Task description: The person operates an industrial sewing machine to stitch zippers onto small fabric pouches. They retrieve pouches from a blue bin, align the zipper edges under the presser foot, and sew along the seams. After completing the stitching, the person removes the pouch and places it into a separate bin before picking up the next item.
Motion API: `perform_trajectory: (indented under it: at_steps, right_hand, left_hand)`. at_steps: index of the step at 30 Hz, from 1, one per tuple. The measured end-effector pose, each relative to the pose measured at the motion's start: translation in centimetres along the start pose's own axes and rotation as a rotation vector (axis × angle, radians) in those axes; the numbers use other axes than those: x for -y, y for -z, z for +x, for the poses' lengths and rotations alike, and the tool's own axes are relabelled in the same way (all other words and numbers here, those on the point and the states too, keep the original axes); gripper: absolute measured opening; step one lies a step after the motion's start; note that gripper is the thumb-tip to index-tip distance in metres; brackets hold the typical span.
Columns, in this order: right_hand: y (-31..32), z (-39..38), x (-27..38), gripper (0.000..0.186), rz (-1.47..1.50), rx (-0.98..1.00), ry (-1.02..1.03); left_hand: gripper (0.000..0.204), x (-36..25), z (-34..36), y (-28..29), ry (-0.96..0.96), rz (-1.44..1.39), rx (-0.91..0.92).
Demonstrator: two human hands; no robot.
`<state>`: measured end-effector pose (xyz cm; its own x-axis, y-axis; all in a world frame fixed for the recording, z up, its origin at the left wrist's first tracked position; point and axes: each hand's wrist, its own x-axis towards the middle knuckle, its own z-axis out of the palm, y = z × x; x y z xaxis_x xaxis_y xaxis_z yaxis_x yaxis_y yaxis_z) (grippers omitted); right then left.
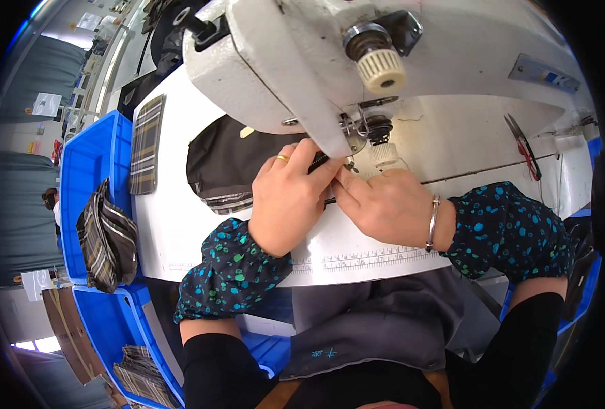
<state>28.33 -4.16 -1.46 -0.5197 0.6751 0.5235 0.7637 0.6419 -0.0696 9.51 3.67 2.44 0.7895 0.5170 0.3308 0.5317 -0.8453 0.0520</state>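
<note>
Head-worn fisheye, left of pair: looks down from near onto sewing machine [275,68], white table [173,232].

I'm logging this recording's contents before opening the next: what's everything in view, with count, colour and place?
sewing machine: one, white, top centre
table: one, white, beneath it
ruler scale: one, dark markings, table's front edge
dark fabric piece: one, blackish, striped edge, under the hands
plaid panel: one, dark, table's left end
snips: one, dark and red, table's right
bins: two, blue, left; others partly hidden
plaid cloth: one bundle in each left bin, dark
curtains: at least two, grey-blue, far left
cardboard: brown, lower left, count unclear
sleeves: two, dark, blue-green spots, forearms
left grip: one, gold-coloured ring, on dark fabric
right grip: one, silver-coloured bracelet, beside left
</note>
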Motion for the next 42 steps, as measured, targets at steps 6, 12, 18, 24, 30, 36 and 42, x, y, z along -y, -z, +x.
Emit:
perform_trajectory:
  at_steps: [6, 12, 18, 24, 30, 36, 42]
  right_hand:
    - [0.2, 0.2, 0.1, 0.025, 0.027, 0.016, -0.023]
    - [-0.4, 0.2, -0.3, 0.015, 0.0, -0.006, -0.059]
    - [-0.5, 0.4, -0.8, 0.011, 0.002, -0.005, -0.102]
    - [-0.6, 0.5, -1.7, 0.012, 0.019, -0.03, -0.138]
    - [0.0, 0.1, -1.7, 0.014, -0.004, 0.008, -0.141]
    - [0.1, -0.3, -1.5, 0.013, 0.042, -0.035, 0.007]
    - [-0.2, 0.2, -0.6, 0.012, 0.073, -0.083, 0.072]
  left_hand:
    - [0.032, -0.3, 0.2, 0.6, 0.034, -0.046, 0.049]
    - [0.025, -0.2, 1.1, 0.8, 0.049, -0.072, 0.085]
    - [0.028, 0.3, 1.7, 0.9, 0.031, -0.097, 0.121]
    - [0.037, -0.3, 2.7, 2.2, 0.085, -0.144, 0.264]
    - [0.045, 0.5, 3.0, 2.9, 0.064, -0.278, 0.328]
    - [0.035, 2.4, 1.8, 2.9, 0.013, -0.421, 0.274]
    - [0.038, 3.3, 0.3, 1.6, 0.019, -0.445, 0.164]
